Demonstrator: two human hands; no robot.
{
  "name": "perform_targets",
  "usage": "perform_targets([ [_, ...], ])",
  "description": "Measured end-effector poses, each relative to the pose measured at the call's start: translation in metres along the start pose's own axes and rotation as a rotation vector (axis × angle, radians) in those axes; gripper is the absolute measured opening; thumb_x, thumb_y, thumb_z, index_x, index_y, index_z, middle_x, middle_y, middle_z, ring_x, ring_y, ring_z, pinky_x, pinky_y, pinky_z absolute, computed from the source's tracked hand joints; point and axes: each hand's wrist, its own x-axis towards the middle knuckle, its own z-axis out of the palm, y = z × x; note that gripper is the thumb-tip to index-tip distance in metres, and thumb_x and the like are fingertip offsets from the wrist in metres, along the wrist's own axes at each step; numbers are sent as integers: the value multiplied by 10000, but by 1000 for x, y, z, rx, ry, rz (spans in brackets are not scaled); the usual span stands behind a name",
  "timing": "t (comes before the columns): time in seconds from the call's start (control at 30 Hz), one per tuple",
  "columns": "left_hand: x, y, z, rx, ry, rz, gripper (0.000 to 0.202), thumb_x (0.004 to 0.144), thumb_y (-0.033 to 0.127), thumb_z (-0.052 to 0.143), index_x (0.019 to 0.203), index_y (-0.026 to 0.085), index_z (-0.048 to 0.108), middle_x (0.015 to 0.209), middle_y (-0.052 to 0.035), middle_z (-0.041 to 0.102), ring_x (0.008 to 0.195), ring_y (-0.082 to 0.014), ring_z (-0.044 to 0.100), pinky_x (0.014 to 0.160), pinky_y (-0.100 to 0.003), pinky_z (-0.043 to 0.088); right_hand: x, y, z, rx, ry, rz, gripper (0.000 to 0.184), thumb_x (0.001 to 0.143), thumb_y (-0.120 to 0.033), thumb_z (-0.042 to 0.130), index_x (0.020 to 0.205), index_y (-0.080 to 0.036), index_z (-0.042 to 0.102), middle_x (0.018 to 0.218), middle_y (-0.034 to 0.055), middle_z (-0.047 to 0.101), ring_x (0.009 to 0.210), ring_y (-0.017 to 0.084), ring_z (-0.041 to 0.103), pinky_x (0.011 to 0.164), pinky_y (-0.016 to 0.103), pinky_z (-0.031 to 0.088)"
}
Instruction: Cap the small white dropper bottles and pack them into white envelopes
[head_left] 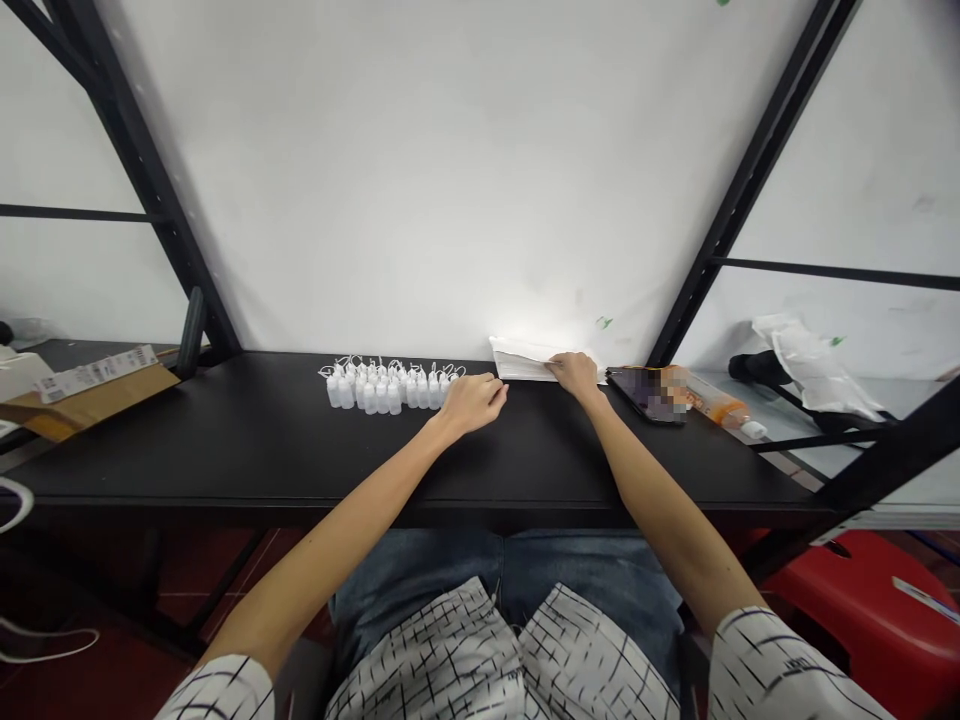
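Small translucent white squeeze bottles [382,388], several of them with thin white cords at their caps, stand upright in a cluster on the black table. My left hand [472,402] is beside the cluster's right end, its fingers curled closed; whatever they may hold is hidden. Against the wall lies a flat white plastic packet [525,358]. Its upper edge is pinched by the fingers of my right hand [576,374], which partly covers it.
Right of my right hand lie a dark smartphone [646,394] and an orange-labelled bottle [716,402] on its side. A cardboard piece [97,392] sits at the far left. Black metal posts [739,190] frame the table; a red stool [870,610] stands below right.
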Motion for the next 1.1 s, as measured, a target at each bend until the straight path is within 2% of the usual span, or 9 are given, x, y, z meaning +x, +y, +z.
perform_targets([
  [0.13, -1, -1, -3, -16, 10, -17, 419, 962, 312, 367, 726, 159, 678, 745, -91, 663, 668, -181, 599, 567, -283, 355, 3, 7, -3, 132, 37, -55, 300, 896, -236, 552, 1113, -167, 747, 1100, 140, 731, 1058, 266, 664, 910, 350, 476],
  [0.23, -6, 0, -11, -55, 46, -29, 416, 959, 307, 376, 689, 163, 658, 718, -77, 653, 645, -166, 582, 563, -279, 343, 10, 13, -19, 287, 155, -58, 288, 845, -162, 543, 1022, -125, 768, 1043, 132, 749, 1018, 248, 688, 918, 327, 481],
  [0.4, -19, 1, -47, -206, 300, -57, 458, 976, 343, 365, 630, 171, 612, 630, -47, 624, 582, -130, 540, 581, -274, 359, 0, 11, -69, 429, 469, -187, 296, 844, -241, 515, 974, -177, 772, 1026, 88, 758, 971, 258, 708, 879, 381, 511],
  [0.53, -23, -9, -84, -405, 578, -153, 513, 981, 412, 375, 592, 168, 604, 611, -43, 641, 556, -118, 554, 584, -264, 405, -31, -9, -111, 410, 424, -354, 312, 844, -234, 491, 983, -233, 770, 1039, 47, 753, 1007, 245, 699, 885, 385, 513],
  [0.63, -27, -22, -104, -527, 670, -244, 525, 979, 446, 379, 628, 164, 651, 529, -17, 588, 483, -100, 514, 539, -252, 410, -55, -26, -131, 361, 318, -437, 345, 826, -199, 476, 998, -269, 767, 1053, 23, 746, 1014, 241, 693, 870, 384, 518],
  [0.73, -35, -34, -116, -564, 572, -324, 500, 957, 460, 426, 644, 160, 675, 499, -5, 568, 438, -88, 474, 495, -241, 390, -75, -42, -136, 312, 191, -555, 351, 794, -172, 481, 966, -271, 771, 1028, 21, 751, 962, 237, 696, 823, 356, 522],
  [0.83, -43, -39, -120, -560, 331, -337, 484, 927, 475, 465, 643, 154, 688, 517, -12, 596, 433, -90, 467, 476, -236, 376, -94, -61, -127, 252, 85, -679, 328, 764, -138, 506, 929, -240, 771, 979, 49, 753, 928, 239, 685, 758, 318, 503],
  [0.97, -50, -39, -113, -506, -24, -227, 454, 902, 473, 476, 642, 161, 678, 568, -12, 638, 510, -115, 541, 526, -230, 402, -113, -92, -105, 194, -107, -799, 298, 757, -91, 537, 915, -207, 762, 939, 76, 748, 866, 217, 675, 663, 266, 448],
  [1.1, -56, -40, -101, -429, -219, -149, 453, 891, 487, 467, 631, 172, 664, 548, -4, 606, 526, -134, 544, 533, -240, 381, -121, -112, -91, 255, -292, -876, 233, 810, -164, 620, 992, -231, 750, 1045, 55, 741, 896, 208, 678, 673, 261, 435],
])
